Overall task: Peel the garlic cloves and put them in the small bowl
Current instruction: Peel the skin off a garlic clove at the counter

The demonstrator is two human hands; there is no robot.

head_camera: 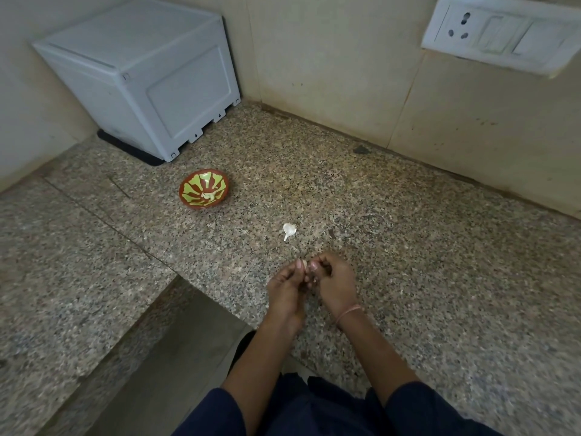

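My left hand (287,286) and my right hand (333,283) meet above the granite counter (408,247), fingertips pinching a small garlic clove (306,268) between them. Most of the clove is hidden by the fingers. A white garlic clove with a short stalk (288,230) lies on the counter just beyond my hands. Farther back and to the left stands the small red bowl with a green and cream pattern (204,189); a pale piece lies inside it.
A grey plastic box (141,73) on a dark mat fills the back left corner. A white wall socket panel (500,33) hangs at the upper right. The counter steps down to a lower recess (176,347) at my front left.
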